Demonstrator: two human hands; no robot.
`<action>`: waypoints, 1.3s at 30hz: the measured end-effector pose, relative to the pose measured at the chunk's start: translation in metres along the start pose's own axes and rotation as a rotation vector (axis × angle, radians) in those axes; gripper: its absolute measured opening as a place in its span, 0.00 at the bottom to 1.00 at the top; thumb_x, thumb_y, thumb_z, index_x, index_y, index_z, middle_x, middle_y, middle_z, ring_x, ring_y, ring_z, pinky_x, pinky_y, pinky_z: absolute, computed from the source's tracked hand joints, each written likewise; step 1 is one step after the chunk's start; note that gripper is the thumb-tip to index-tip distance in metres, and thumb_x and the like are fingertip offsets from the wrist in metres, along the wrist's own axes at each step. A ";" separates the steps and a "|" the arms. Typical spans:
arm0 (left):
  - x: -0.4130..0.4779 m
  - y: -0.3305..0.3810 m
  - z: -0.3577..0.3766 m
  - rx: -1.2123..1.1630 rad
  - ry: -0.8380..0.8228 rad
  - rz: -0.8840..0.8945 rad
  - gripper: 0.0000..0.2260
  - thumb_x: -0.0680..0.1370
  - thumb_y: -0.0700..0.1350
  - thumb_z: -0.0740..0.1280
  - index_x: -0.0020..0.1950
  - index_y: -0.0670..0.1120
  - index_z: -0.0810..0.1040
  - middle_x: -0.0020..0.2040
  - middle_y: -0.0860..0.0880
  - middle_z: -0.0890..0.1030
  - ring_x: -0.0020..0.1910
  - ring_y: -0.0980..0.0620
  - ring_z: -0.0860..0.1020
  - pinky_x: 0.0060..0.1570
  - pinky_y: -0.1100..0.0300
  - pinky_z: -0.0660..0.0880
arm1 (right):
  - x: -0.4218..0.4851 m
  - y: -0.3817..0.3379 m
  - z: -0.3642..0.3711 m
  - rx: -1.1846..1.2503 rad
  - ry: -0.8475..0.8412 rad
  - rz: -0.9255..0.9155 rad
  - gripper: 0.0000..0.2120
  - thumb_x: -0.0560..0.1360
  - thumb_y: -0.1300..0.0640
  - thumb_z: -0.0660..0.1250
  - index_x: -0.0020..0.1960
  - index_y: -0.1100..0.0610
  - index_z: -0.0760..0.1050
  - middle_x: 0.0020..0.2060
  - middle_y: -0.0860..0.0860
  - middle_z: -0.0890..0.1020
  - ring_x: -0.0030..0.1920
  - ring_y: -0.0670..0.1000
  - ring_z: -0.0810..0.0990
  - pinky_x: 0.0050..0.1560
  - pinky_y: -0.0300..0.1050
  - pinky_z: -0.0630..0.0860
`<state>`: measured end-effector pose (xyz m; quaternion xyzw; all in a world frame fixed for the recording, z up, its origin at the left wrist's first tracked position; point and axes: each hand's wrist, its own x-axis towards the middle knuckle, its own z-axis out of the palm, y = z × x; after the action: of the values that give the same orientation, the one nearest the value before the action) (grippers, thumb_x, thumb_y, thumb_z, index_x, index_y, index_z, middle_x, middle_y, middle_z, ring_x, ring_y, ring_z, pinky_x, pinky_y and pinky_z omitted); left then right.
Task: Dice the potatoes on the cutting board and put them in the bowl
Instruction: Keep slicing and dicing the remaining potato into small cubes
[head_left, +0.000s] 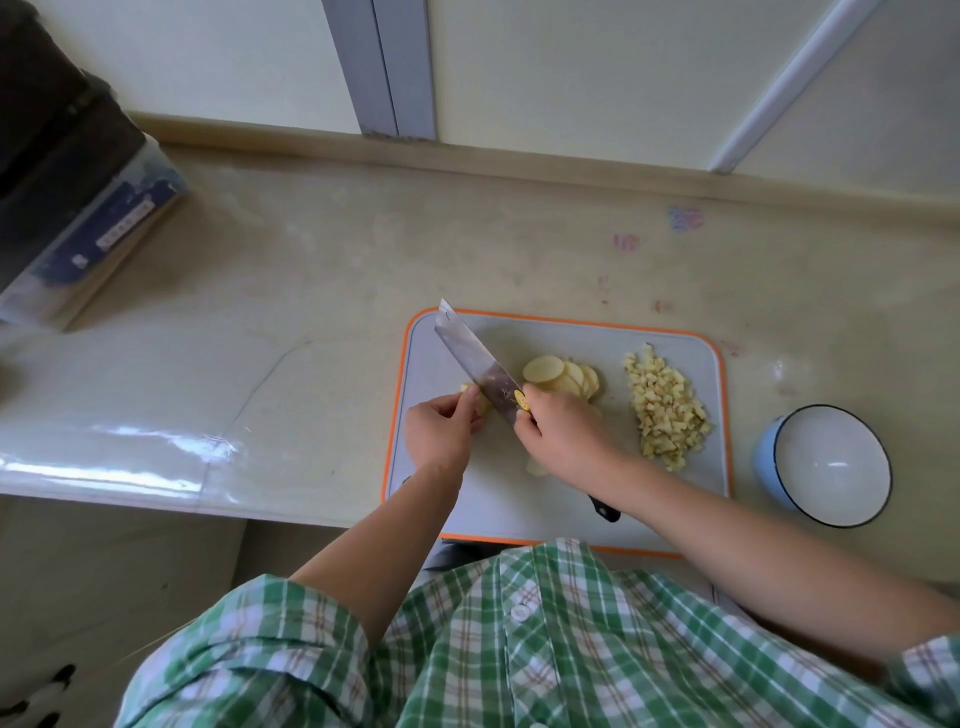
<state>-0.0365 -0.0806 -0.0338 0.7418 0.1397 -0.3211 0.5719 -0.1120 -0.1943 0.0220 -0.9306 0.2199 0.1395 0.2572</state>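
Observation:
A grey cutting board (561, 499) with an orange rim lies on the counter. My right hand (558, 431) grips a cleaver (475, 364), its blade pointing up-left over the board. To the blade's left, my left hand (439, 434) pinches a small stack of potato slices (480, 402). A fan of round potato slices (563, 376) lies just right of the blade. A heap of diced potato (665, 405) sits on the board's right side. The white bowl (826, 467) with a blue outside stands empty, right of the board.
A clear plastic box (88, 228) with dark contents stands at the counter's far left. A low ledge runs along the wall behind the counter. The counter's front edge lies just below the board, against my checked shirt (519, 649).

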 end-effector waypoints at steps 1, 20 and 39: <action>0.000 0.000 0.000 0.004 -0.002 0.003 0.09 0.76 0.46 0.71 0.35 0.48 0.83 0.36 0.49 0.85 0.38 0.50 0.85 0.52 0.47 0.80 | -0.004 0.000 -0.003 -0.005 0.005 -0.015 0.08 0.79 0.58 0.57 0.41 0.57 0.62 0.33 0.55 0.71 0.37 0.61 0.73 0.34 0.47 0.57; 0.006 -0.001 0.005 0.057 0.017 0.012 0.10 0.74 0.44 0.73 0.33 0.52 0.83 0.33 0.50 0.84 0.38 0.50 0.84 0.50 0.46 0.81 | 0.001 -0.005 0.009 0.031 -0.015 0.026 0.08 0.78 0.58 0.56 0.41 0.57 0.62 0.28 0.49 0.65 0.32 0.57 0.67 0.32 0.46 0.60; 0.003 -0.007 0.002 0.079 -0.025 0.062 0.15 0.77 0.48 0.67 0.33 0.42 0.81 0.33 0.46 0.84 0.38 0.49 0.84 0.52 0.43 0.79 | 0.016 -0.004 0.028 0.094 -0.004 0.054 0.08 0.80 0.58 0.56 0.43 0.58 0.63 0.33 0.58 0.74 0.33 0.58 0.69 0.33 0.47 0.61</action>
<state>-0.0386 -0.0810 -0.0411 0.7637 0.0967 -0.3177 0.5537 -0.1011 -0.1816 -0.0056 -0.9110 0.2506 0.1378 0.2972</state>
